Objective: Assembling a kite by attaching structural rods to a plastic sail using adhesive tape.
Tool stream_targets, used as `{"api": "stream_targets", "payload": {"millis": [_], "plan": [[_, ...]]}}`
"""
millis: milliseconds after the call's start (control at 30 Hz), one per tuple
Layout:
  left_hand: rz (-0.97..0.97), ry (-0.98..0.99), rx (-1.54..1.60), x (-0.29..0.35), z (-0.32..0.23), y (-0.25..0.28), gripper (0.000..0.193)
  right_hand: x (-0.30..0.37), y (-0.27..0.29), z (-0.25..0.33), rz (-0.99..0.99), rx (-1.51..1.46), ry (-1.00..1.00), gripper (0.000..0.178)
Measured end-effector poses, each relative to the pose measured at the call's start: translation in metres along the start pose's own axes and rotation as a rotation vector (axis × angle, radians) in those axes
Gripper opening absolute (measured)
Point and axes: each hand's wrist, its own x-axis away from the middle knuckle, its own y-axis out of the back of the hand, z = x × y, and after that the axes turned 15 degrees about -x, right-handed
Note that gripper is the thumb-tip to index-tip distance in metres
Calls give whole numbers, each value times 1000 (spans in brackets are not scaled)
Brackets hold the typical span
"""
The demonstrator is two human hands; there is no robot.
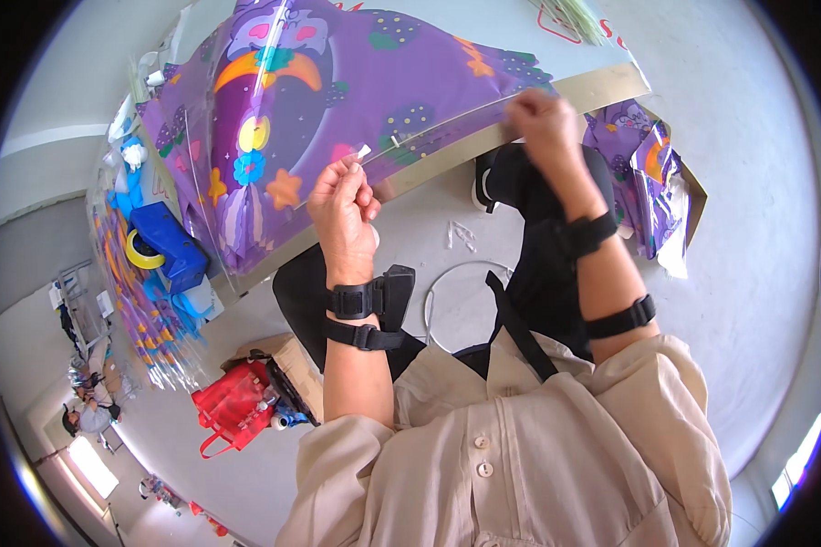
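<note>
Left hand: we find the left hand (342, 205) at centre frame, fingers curled in, fingertips pinching a small white tab (363, 151) raised just above the knuckles.
Right hand: the right hand (540, 118) sits in the upper right of centre, closed on the end of a thin rod (447, 121); we cannot tell how tightly.
Rod: it runs from the right hand leftward toward the white tab, lying across the purple sheet.
Purple sheet: a purple printed kite sheet (337, 82) with a crescent, stars and flowers covers the upper middle of the frame, resting on the worktable (611, 87).
Worktable: its brassy edge slants from upper right down to centre left, just behind both hands.
Wrist straps: we note black bands (360, 301) on both forearms.
Left side of frame: a blue box (173, 242) with a yellow tape roll (141, 251) beside it; below these, a red bag (233, 406).
Right side of frame: more folded purple sheets (643, 169) lie beside the table's corner.
Floor: a wire ring (456, 301) lies at centre, partly hidden by the person's dark legs.
</note>
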Motion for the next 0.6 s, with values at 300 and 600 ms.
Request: {"api": "stream_targets", "payload": {"millis": [300, 600], "plan": [[111, 15, -102, 0, 7, -8, 10, -54, 40, -12, 84, 392, -334, 29], [109, 9, -117, 0, 9, -10, 11, -80, 47, 0, 217, 404, -516, 23]]}}
